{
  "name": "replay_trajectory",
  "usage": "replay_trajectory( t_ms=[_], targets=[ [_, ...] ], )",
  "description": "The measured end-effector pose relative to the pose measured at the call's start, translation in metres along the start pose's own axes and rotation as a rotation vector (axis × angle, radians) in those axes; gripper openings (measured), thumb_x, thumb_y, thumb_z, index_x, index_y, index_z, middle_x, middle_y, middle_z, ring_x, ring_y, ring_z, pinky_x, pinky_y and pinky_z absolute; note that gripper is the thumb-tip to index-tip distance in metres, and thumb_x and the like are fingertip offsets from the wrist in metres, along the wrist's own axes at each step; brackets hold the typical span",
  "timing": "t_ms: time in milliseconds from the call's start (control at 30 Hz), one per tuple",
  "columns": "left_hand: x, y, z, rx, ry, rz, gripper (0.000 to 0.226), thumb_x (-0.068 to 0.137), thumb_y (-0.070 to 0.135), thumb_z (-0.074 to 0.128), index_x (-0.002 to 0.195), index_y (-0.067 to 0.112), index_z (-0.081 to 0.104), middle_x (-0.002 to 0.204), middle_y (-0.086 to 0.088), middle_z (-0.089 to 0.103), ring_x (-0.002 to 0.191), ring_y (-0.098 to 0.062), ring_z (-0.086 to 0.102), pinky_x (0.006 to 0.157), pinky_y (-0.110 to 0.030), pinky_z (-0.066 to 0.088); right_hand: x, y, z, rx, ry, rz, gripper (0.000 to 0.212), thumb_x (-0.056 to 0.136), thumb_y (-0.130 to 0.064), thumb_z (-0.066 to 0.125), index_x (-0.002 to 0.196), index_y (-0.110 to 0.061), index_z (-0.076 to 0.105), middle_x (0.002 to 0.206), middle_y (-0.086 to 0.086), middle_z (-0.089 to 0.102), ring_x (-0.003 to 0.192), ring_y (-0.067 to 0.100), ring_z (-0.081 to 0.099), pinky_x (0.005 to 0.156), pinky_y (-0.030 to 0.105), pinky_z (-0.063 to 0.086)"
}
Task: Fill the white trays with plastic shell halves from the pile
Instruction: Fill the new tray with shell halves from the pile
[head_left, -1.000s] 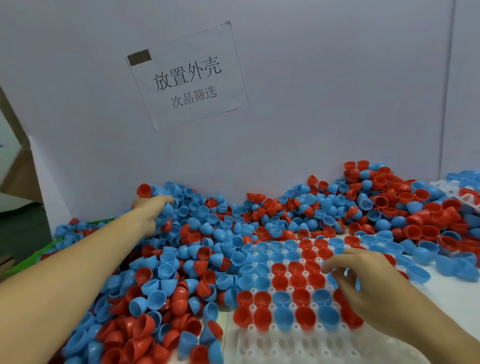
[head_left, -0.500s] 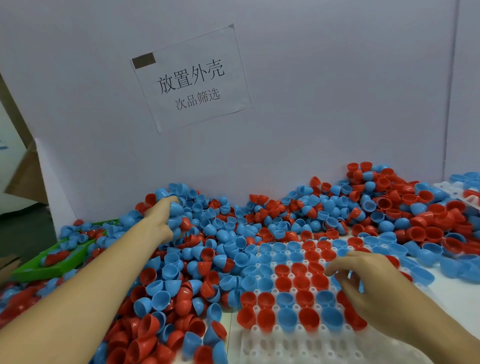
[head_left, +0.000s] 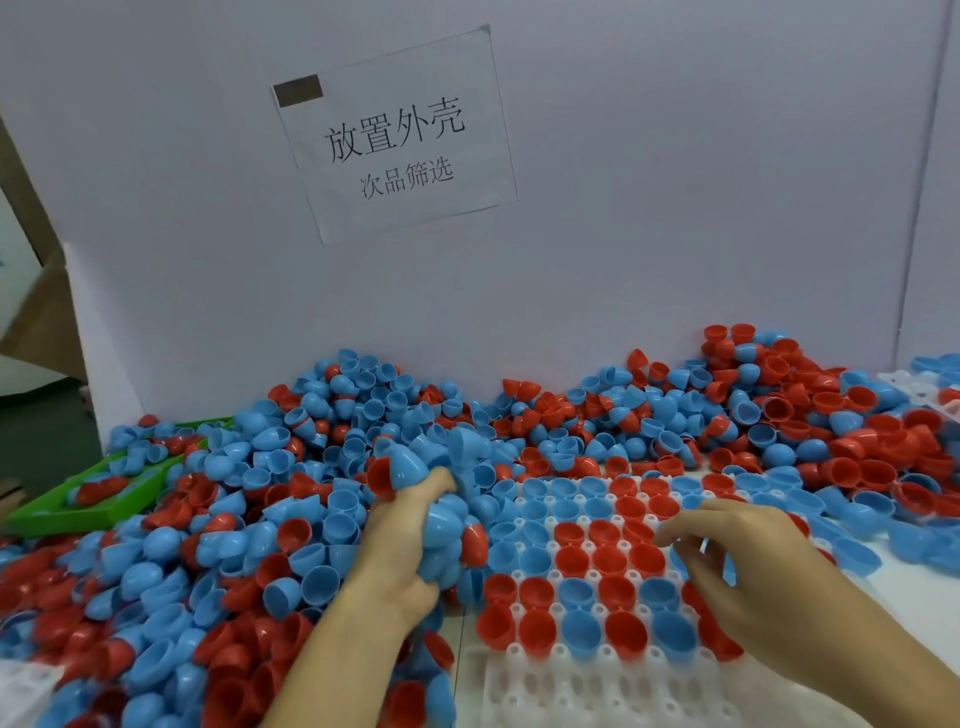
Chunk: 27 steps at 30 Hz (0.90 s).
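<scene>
Your left hand (head_left: 410, 530) closes around a bunched handful of blue and red shell halves (head_left: 441, 499), its fingers (head_left: 421, 486) curled tight over them at the near-left edge of the white tray (head_left: 571, 680). The handful sits just left of the tray's filled rows, touching or nearly touching the outermost seated shells; the empty sockets lie nearer you, below the last filled row. Your right hand (head_left: 748, 566) hovers over the tray's right side, fingers (head_left: 675, 535) loosely spread and bent; whether anything sits between them cannot be told. The pile (head_left: 311, 467) spreads across the tabletop behind and to the left of the tray, against the white partition (head_left: 675, 208). Judged from this layout, the left hand is the nearer supply, and the coming move turns on feeding shells rightward and toward you into the open sockets. About half the visible tray looks filled.
</scene>
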<state>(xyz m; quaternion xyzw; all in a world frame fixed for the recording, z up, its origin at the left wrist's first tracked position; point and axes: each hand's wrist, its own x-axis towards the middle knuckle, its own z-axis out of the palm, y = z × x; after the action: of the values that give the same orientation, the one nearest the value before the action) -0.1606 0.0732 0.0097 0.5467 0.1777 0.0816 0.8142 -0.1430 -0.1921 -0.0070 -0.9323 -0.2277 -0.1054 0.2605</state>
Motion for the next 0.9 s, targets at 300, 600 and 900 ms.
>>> replay_trajectory(
  t_ms=[300,600,900],
  targets=[
    [-0.022,-0.023,0.006,0.007,-0.085,-0.014,0.016,0.075,0.011,0.073,0.085,0.008,0.062,0.081,-0.016,0.051,0.059,-0.025,0.050,0.057,-0.030,0.040,-0.003,-0.054,0.019,0.263,0.223,-0.207,0.011,0.087,-0.046,0.055,0.098,-0.044,0.055,0.083,-0.021,0.059,0.085,0.002,0.060,0.064,0.011,0.048],
    [-0.028,-0.017,-0.004,0.074,-0.046,0.131,0.017,0.087,0.012,0.072,0.103,0.016,0.073,0.096,-0.014,0.077,0.091,-0.033,0.074,0.083,-0.051,0.059,0.029,-0.103,0.039,0.520,0.219,-0.366,0.036,0.089,-0.054,0.050,0.124,-0.058,0.050,0.119,-0.031,0.052,0.106,0.000,0.057,0.070,0.015,0.054],
    [-0.030,-0.018,-0.003,0.120,-0.077,0.120,0.009,0.086,0.009,0.070,0.086,0.018,0.071,0.080,-0.011,0.073,0.073,-0.023,0.071,0.064,-0.037,0.053,0.018,-0.092,0.050,0.532,0.379,-0.182,0.020,0.087,-0.013,0.072,0.092,-0.032,0.070,0.089,-0.018,0.067,0.080,0.009,0.066,0.059,0.021,0.055]
  ],
)
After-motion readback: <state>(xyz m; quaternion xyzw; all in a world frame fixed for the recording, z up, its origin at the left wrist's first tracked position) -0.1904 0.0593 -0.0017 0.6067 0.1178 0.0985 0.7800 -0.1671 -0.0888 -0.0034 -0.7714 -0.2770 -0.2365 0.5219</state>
